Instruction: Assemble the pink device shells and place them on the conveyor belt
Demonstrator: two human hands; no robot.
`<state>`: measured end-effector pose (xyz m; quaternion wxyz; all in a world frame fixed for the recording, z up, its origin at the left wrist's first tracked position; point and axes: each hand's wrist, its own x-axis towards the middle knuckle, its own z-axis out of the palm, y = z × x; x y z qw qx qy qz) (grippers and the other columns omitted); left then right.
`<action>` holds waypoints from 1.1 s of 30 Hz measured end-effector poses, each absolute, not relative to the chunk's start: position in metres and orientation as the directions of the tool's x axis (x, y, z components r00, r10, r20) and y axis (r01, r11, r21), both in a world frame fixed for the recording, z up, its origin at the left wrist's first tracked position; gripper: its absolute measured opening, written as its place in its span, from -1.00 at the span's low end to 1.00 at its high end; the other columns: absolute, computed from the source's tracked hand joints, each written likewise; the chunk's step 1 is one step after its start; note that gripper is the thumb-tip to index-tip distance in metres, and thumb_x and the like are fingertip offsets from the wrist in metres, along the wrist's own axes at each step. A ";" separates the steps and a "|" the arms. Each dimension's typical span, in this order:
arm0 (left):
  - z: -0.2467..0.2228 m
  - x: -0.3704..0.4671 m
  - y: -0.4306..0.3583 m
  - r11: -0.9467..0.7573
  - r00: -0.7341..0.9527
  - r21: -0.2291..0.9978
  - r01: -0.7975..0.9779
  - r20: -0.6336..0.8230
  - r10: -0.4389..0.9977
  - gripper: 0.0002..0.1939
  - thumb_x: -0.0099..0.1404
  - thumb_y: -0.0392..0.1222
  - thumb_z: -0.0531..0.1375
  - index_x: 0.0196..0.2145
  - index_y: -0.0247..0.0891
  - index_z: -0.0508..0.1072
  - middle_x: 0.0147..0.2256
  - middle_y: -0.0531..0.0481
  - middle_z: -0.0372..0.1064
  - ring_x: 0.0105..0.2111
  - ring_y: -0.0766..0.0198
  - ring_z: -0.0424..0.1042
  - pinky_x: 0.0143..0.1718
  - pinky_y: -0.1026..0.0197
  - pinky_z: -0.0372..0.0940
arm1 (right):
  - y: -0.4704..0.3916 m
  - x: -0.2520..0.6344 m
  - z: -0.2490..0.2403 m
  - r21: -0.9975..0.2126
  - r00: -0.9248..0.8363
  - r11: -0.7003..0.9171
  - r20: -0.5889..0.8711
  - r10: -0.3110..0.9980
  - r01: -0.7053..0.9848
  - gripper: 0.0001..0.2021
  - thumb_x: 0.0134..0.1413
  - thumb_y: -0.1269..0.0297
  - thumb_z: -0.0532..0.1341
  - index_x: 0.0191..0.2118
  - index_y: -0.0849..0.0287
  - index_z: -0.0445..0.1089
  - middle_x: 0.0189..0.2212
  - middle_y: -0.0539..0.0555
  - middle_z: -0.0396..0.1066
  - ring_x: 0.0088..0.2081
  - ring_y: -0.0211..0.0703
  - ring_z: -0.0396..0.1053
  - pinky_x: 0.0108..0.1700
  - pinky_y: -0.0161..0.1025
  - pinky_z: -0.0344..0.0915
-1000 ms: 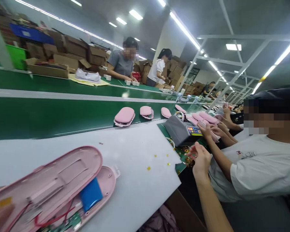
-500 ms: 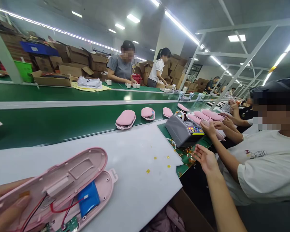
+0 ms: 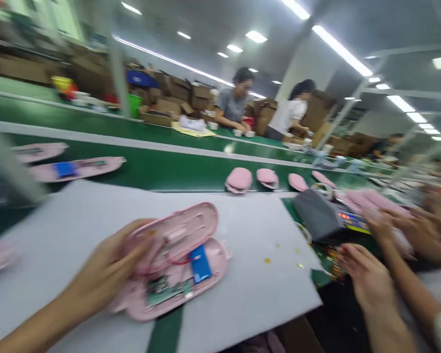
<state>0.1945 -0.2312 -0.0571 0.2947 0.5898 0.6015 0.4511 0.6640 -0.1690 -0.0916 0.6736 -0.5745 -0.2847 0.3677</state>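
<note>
My left hand (image 3: 123,262) grips a pink oval plastic casing, thumb inside its raised upper shell (image 3: 196,223). The lower shell (image 3: 218,260) lies beneath on the white sheet, joined by wires. Inside it are a blue battery pack (image 3: 200,264) and a green circuit board (image 3: 165,290). My right hand (image 3: 369,279) hovers right of the sheet, near the grey tape dispenser (image 3: 316,215), its fingertips drawn together. Motion blur hides whatever is between them. Small amber tape bits (image 3: 267,261) are scattered on the sheet.
The white sheet (image 3: 106,211) covers my bench. Along the green belt (image 3: 176,174) lie closed pink casings (image 3: 238,180) and an opened one (image 3: 77,169) at left. A co-worker's hands (image 3: 382,230) are close on my right. Two people stand across the belt.
My view has swung left, so things sit further right in the picture. The casing in my left hand is now further over the sheet. My right hand's fingers are closer together.
</note>
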 end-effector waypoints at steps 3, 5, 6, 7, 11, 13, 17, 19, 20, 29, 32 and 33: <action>-0.057 0.190 -0.234 -0.151 -0.007 0.949 0.276 0.159 0.987 -0.64 0.34 -0.02 0.08 0.01 -0.23 0.33 -0.08 0.02 0.38 -0.10 0.18 0.36 -0.05 0.29 0.21 | -0.193 0.587 -0.065 -0.939 0.249 0.320 0.343 0.906 0.130 -0.84 -0.13 0.19 0.34 -0.42 0.16 0.46 -0.40 0.11 0.42 -0.41 -0.17 0.36 -0.44 -0.30 0.34; -0.061 0.188 -0.235 -0.153 -0.007 0.974 0.169 0.157 0.988 -0.64 0.35 -0.04 0.06 0.02 -0.24 0.31 -0.07 -0.03 0.37 -0.11 0.16 0.36 -0.08 0.25 0.24 | -0.204 0.519 -0.040 -0.797 -0.234 0.571 0.528 0.817 0.198 -0.94 0.06 0.30 0.24 -0.37 0.13 0.46 -0.38 0.10 0.43 -0.37 -0.16 0.36 -0.38 -0.26 0.32; -0.064 0.188 -0.235 -0.154 -0.021 0.980 0.125 0.158 0.987 -0.65 0.35 -0.05 0.06 0.02 -0.25 0.31 -0.08 -0.05 0.37 -0.12 0.16 0.36 -0.09 0.23 0.25 | -0.206 0.483 -0.029 -0.743 -0.468 0.642 0.506 0.725 0.190 -0.91 0.13 0.35 0.18 -0.31 0.12 0.45 -0.35 0.10 0.43 -0.31 -0.14 0.36 -0.32 -0.23 0.31; -0.068 0.189 -0.235 -0.161 -0.032 0.983 0.084 0.164 0.986 -0.67 0.34 -0.07 0.08 -0.01 -0.27 0.32 -0.10 -0.06 0.37 -0.13 0.15 0.36 -0.10 0.22 0.25 | -0.205 0.448 -0.021 -0.670 -0.598 0.730 0.532 0.599 0.135 -0.88 0.16 0.37 0.14 -0.30 0.13 0.43 -0.37 0.09 0.42 -0.33 -0.16 0.33 -0.30 -0.22 0.29; -0.083 0.190 -0.237 -0.185 -0.112 0.979 -0.083 0.175 0.978 -0.77 0.28 -0.11 0.14 -0.20 -0.32 0.36 -0.26 -0.04 0.37 -0.26 0.22 0.33 -0.18 0.23 0.26 | -0.183 0.355 -0.026 -0.299 -0.848 0.954 0.506 0.159 0.000 -0.83 0.15 0.43 0.03 -0.39 0.19 0.33 -0.48 0.06 0.35 -0.42 -0.18 0.17 -0.35 -0.20 0.12; -0.088 0.190 -0.237 -0.197 -0.191 0.970 -0.143 0.168 0.967 -0.78 0.26 -0.12 0.15 -0.23 -0.33 0.35 -0.29 -0.03 0.36 -0.29 0.24 0.32 -0.22 0.25 0.25 | -0.174 0.344 -0.038 -0.332 -0.888 0.943 0.435 0.148 -0.005 -0.84 0.15 0.43 0.04 -0.41 0.19 0.30 -0.50 0.03 0.30 -0.44 -0.21 0.14 -0.36 -0.23 0.08; -0.091 0.191 -0.239 -0.218 -0.242 0.960 -0.177 0.172 0.955 -0.77 0.23 -0.17 0.16 -0.18 -0.34 0.36 -0.30 -0.03 0.35 -0.31 0.27 0.31 -0.25 0.27 0.25 | -0.174 0.354 -0.049 -0.576 -0.885 0.808 0.308 0.350 0.119 -0.84 0.17 0.35 0.08 -0.44 0.19 0.26 -0.53 -0.05 0.22 -0.47 -0.30 0.12 -0.38 -0.31 0.05; -0.090 0.193 -0.241 -0.217 -0.255 0.955 -0.202 0.163 0.953 -0.78 0.20 -0.21 0.16 -0.19 -0.34 0.35 -0.31 -0.02 0.34 -0.32 0.28 0.30 -0.26 0.29 0.26 | -0.180 0.355 -0.047 -0.585 -0.872 0.787 0.266 0.412 0.193 -0.79 0.21 0.31 0.06 -0.46 0.18 0.24 -0.53 -0.06 0.21 -0.47 -0.31 0.11 -0.40 -0.32 0.02; -0.089 0.194 -0.243 -0.217 -0.266 0.949 -0.228 0.153 0.952 -0.80 0.20 -0.22 0.15 -0.21 -0.33 0.35 -0.32 -0.01 0.34 -0.32 0.29 0.30 -0.27 0.30 0.26 | -0.183 0.353 -0.047 -0.569 -0.866 0.791 0.255 0.430 0.225 -0.77 0.22 0.30 0.05 -0.47 0.18 0.23 -0.53 -0.06 0.21 -0.46 -0.31 0.12 -0.39 -0.32 0.02; -0.082 0.197 -0.255 -0.124 -0.177 0.849 -0.514 0.036 0.984 -0.81 0.25 -0.14 0.08 -0.22 -0.30 0.31 -0.44 0.06 0.29 -0.52 0.35 0.31 -0.47 0.31 0.27 | -0.196 0.335 -0.055 -0.299 -0.796 0.845 0.304 0.524 0.443 -0.78 0.18 0.27 0.09 -0.48 0.17 0.29 -0.48 -0.03 0.26 -0.46 -0.30 0.17 -0.41 -0.31 0.00; -0.081 0.198 -0.258 -0.133 -0.172 0.826 -0.549 0.044 0.984 -0.80 0.24 -0.13 0.10 -0.24 -0.31 0.31 -0.45 0.06 0.29 -0.53 0.34 0.32 -0.47 0.29 0.30 | -0.199 0.333 -0.058 -0.251 -0.777 0.852 0.350 0.523 0.460 -0.79 0.15 0.24 0.12 -0.48 0.16 0.32 -0.50 -0.04 0.29 -0.45 -0.30 0.20 -0.41 -0.33 0.01; -0.081 0.198 -0.259 -0.137 -0.174 0.821 -0.554 0.047 0.984 -0.79 0.23 -0.12 0.11 -0.24 -0.31 0.31 -0.45 0.06 0.28 -0.52 0.34 0.32 -0.47 0.29 0.29 | -0.200 0.332 -0.059 -0.240 -0.772 0.851 0.358 0.525 0.467 -0.79 0.14 0.23 0.13 -0.49 0.16 0.32 -0.51 -0.04 0.29 -0.46 -0.30 0.21 -0.41 -0.33 0.01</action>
